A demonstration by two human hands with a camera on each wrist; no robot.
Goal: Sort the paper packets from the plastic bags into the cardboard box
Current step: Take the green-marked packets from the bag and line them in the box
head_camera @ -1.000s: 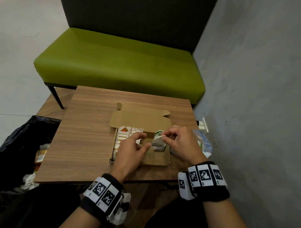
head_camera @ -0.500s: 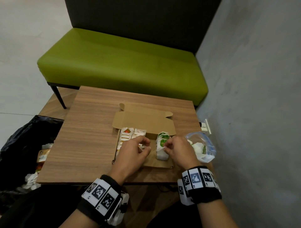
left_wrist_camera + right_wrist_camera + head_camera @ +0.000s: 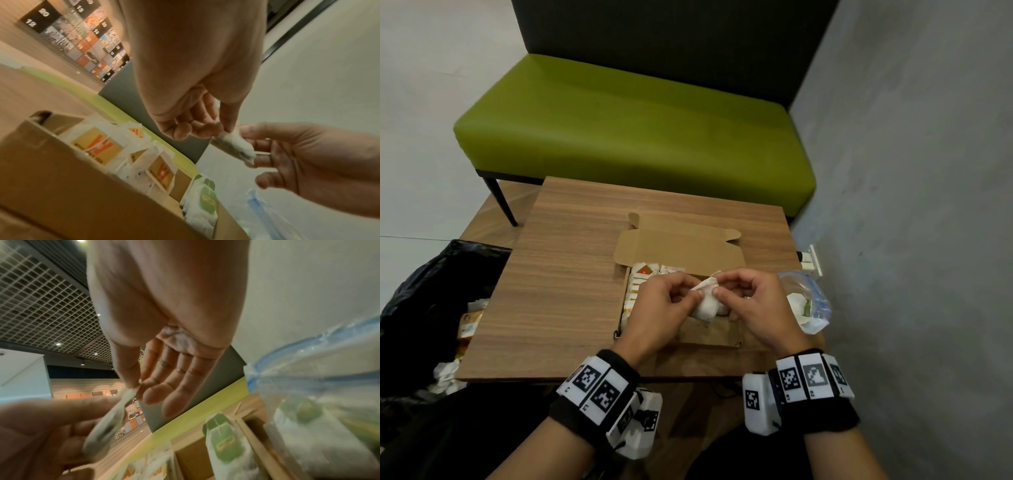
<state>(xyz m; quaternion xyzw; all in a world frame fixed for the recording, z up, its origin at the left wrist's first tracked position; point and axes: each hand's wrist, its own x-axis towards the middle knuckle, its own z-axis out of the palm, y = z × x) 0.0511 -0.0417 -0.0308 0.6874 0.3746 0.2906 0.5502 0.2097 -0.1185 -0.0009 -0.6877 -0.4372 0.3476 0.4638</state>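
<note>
Over the open cardboard box point(image 3: 710, 335) both hands hold one white paper packet point(image 3: 706, 301). My left hand point(image 3: 666, 305) pinches its left edge between thumb and fingers; my right hand point(image 3: 751, 301) pinches its right top corner. In the left wrist view the packet point(image 3: 236, 146) hangs between the two hands. Orange-labelled packets point(image 3: 643, 274) stand in a row along the box's left side point(image 3: 98, 146). Green-labelled packets point(image 3: 224, 441) stand at the box's right. A clear plastic bag point(image 3: 804, 301) with a blue zip lies right of the box, more packets inside.
The box lid point(image 3: 681, 248) lies folded back toward the green bench point(image 3: 633, 126). A black rubbish bag point(image 3: 431, 308) with scraps stands left of the wooden table point(image 3: 558, 274). A grey wall point(image 3: 911, 205) runs close along the right.
The hands have lifted from the box's right compartment and met over its middle. A white packet is now held between them, where before the right hand was among the green packets.
</note>
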